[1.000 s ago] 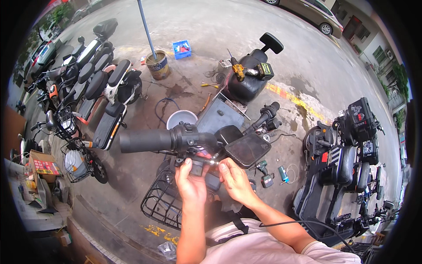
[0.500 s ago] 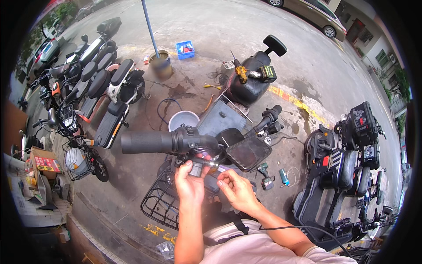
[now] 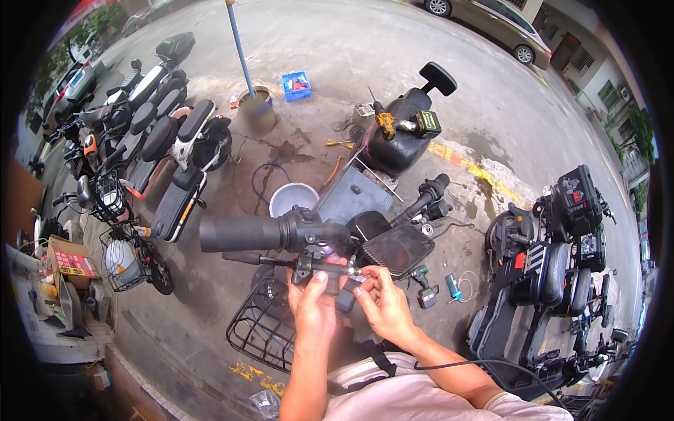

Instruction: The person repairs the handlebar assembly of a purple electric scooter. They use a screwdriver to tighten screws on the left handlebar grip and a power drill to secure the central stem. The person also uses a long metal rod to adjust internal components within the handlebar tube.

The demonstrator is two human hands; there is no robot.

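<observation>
Beneath the handlebar's black grip, my left hand is closed round a black brake lever assembly, its lever reaching out to the left. My right hand is beside it, fingers curled, index finger and thumb at a small shiny metal fitting on the assembly's right end. Just behind the hands are a ribbed black panel and a black wire basket, partly hidden by my left arm.
Parked scooters line both sides. A dismantled scooter's seat holds power tools. Around it lie a white basin, a blue crate, a bucket with a pole, a green drill and a blue tool. A car is beyond.
The assembly in my left hand has shifted right and turned, so its lever now shows out to the left. My right fingers have risen onto the metal fitting from just below it.
</observation>
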